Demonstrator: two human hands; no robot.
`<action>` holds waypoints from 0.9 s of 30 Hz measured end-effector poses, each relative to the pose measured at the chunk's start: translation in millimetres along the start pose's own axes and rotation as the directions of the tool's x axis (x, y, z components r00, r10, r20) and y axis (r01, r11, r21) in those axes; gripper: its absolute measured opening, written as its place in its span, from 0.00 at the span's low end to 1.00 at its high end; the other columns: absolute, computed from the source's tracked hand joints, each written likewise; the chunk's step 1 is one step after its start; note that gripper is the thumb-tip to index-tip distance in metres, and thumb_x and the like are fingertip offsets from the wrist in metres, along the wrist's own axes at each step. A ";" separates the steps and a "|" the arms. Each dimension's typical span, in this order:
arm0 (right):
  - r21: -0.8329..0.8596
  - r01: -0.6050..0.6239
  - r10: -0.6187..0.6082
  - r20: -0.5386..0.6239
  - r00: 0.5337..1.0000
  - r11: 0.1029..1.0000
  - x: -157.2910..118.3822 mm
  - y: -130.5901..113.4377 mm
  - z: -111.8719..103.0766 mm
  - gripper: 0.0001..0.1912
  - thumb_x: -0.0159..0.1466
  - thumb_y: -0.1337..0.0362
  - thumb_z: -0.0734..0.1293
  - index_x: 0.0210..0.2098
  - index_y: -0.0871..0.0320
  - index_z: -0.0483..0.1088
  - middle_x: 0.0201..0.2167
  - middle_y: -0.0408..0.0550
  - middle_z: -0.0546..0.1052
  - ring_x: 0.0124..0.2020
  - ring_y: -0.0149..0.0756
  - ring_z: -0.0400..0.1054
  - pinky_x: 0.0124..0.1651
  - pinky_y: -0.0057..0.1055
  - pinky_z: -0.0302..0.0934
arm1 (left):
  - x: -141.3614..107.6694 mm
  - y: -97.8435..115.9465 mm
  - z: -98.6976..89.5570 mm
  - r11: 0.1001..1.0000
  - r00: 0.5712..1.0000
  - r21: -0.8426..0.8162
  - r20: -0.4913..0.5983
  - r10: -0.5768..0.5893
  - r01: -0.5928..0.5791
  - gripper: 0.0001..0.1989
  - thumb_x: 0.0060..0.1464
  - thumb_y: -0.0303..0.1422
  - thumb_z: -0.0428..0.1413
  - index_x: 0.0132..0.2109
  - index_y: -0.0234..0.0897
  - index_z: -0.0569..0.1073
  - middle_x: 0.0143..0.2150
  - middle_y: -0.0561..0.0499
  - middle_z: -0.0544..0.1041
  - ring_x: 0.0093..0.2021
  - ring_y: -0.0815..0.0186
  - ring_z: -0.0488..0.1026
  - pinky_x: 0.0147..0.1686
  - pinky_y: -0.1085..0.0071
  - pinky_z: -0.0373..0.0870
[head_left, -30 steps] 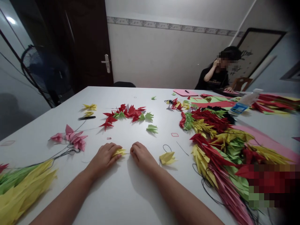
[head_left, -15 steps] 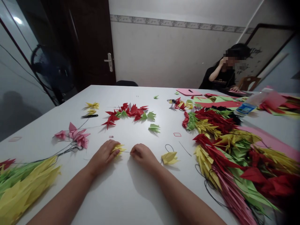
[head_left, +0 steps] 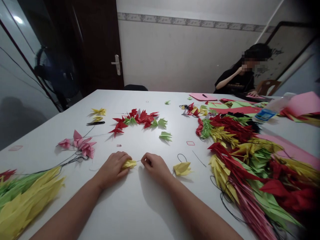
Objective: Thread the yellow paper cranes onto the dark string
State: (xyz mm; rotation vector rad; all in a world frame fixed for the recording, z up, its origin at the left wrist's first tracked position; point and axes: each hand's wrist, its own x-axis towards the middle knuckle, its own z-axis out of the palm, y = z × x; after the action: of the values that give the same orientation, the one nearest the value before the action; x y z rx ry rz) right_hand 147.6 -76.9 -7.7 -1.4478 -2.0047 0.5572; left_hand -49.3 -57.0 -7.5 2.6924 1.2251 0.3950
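The left hand (head_left: 112,169) closed its grip on a small yellow paper crane (head_left: 129,164) lying lengthwise toward the nearby right hand (head_left: 155,167), pinching a thin thread (head_left: 138,161) narrowly above the white desk (head_left: 120,206).

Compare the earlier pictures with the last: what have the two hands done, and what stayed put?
The left hand has drawn slightly back, still holding a small yellow paper crane. The right hand has shifted slightly outward, apparently still pinching a thin thread from the crane. Nothing was let go. The loose yellow crane and the red and green paper cranes lie as before.
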 end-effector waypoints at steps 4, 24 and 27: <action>-0.048 0.228 -0.233 -0.176 0.956 0.972 -1.8 -20.8 -38.8 0.07 0.58 0.69 0.60 0.34 0.57 0.69 0.34 0.49 0.74 0.38 0.36 0.64 0.43 0.34 0.56 | 1.7 -2.1 1.1 0.997 0.998 0.058 -0.038 -0.042 0.044 0.11 0.53 0.32 0.44 0.42 0.40 0.67 0.42 0.49 0.70 0.45 0.61 0.64 0.45 0.61 0.59; -0.113 -0.445 0.404 -0.270 0.874 0.888 -50.0 94.0 -95.7 0.12 0.56 0.58 0.59 0.28 0.58 0.70 0.31 0.49 0.71 0.32 0.37 0.65 0.36 0.32 0.57 | 34.1 83.0 -11.2 0.994 0.992 0.030 -0.060 0.107 -0.105 0.27 0.50 0.49 0.49 0.54 0.40 0.62 0.52 0.46 0.68 0.53 0.57 0.61 0.52 0.59 0.56; -0.135 -0.428 0.375 -0.298 0.878 0.894 -47.9 95.9 -91.5 0.14 0.53 0.54 0.63 0.27 0.58 0.70 0.31 0.50 0.70 0.35 0.39 0.64 0.39 0.34 0.56 | 61.3 116.3 9.3 0.989 0.990 -0.051 -0.030 0.137 -0.139 0.31 0.45 0.49 0.54 0.53 0.38 0.62 0.52 0.43 0.67 0.53 0.55 0.62 0.50 0.59 0.59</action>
State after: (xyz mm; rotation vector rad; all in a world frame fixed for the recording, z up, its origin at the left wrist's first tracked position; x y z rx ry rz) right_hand 287.5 -92.6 -12.8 -1.9734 -1.5865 0.3125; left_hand 75.4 -86.8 23.3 2.7428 1.0224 0.4754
